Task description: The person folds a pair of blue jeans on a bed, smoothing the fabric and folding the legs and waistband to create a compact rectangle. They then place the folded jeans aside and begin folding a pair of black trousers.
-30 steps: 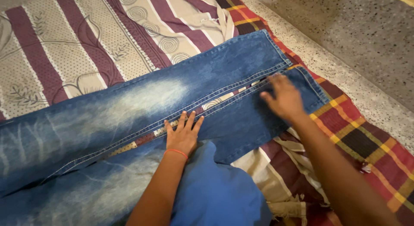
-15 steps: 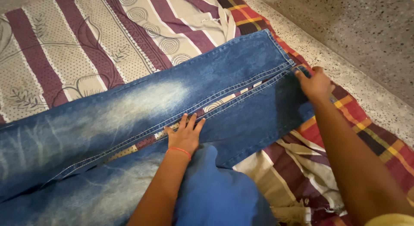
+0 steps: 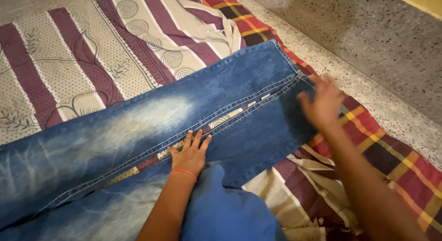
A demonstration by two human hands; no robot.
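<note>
The right hand (image 3: 322,103) has let go of the hem, fingers spread; the left hand (image 3: 189,153) stays flat on the jeans (image 3: 152,116), whose legs run up-right.

Evenly and warmly lit, moderately bright, with only soft shadows under the arms. Sharp on the jeans (image 3: 152,116) and the left hand (image 3: 189,154); motion-blurred at the right hand (image 3: 322,103). No glare, slight softness toward the corners
</note>
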